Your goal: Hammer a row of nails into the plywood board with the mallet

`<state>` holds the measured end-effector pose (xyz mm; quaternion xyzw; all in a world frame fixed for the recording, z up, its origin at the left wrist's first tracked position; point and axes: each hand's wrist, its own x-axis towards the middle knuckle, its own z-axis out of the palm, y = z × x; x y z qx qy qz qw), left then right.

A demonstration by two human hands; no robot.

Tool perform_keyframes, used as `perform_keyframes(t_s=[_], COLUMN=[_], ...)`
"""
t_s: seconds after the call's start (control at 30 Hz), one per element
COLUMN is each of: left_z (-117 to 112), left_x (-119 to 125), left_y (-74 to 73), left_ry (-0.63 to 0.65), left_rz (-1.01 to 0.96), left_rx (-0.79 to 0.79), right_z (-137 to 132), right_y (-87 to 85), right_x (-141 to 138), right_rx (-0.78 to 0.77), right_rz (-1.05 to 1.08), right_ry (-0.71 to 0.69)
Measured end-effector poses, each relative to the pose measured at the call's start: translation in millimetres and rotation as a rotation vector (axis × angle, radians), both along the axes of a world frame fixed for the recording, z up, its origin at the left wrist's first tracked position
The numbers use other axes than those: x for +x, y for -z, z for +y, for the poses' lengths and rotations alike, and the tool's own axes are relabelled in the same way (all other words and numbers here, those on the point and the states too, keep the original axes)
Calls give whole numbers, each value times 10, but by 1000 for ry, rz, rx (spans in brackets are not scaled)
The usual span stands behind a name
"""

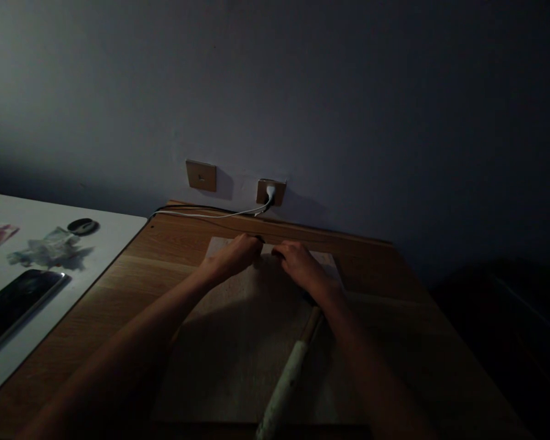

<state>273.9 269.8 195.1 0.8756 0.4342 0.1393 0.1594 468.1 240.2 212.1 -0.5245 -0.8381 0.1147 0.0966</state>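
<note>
My left hand (239,252) is at the far edge of a pale flat board (238,342), its fingers curled in. A small dark bit shows by its fingertips, too dim to name. Close by on the right, my right hand (297,261) also has bent, closed fingers, low over the same edge. Whatever either hand grips is hidden or too small to make out. On the board lies a long-handled tool (284,382), with a wooden shaft and a pale green-white grip; its dark far end is mostly covered by my right forearm.
Wooden tabletop (385,342) surrounds the board. A white table (96,256) adjoins on the left, bearing a phone (16,308), crumpled clear plastic (50,247) and a dark oval object (82,227). Cables run to a plug (270,192) in the wall socket behind. Light is dim.
</note>
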Motion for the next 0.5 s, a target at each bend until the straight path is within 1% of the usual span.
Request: perform_keyframes(t_s=[0.1, 0.17, 0.2, 0.27, 0.37, 0.43, 0.5], left_z=[66, 138, 178, 254, 324, 336, 334], left_x=[-16, -51, -74, -125, -180, -178, -137], left_y=[-4, 32, 64, 148, 285, 356, 404], left_ry=[-57, -75, -73, -56, -36, -63, -142], left_rz=[-84, -176, -241, -432, -806, -1020, -1192], left_rx=[-33, -111, -179, -372, -690, -877, -1056], right_z=[20, 25, 25, 27, 46, 70, 92], right_y=[32, 77, 95, 109, 73, 43, 36], right_x=[-88, -158, -189, -228, -217, -174, -128], right_rx=[-43, -68, -71, -65, -69, -73, -72], right_rz=[-11, -42, -56, -74, -85, -96, -99], right_ry=[1, 9, 13, 0, -72, -132, -166])
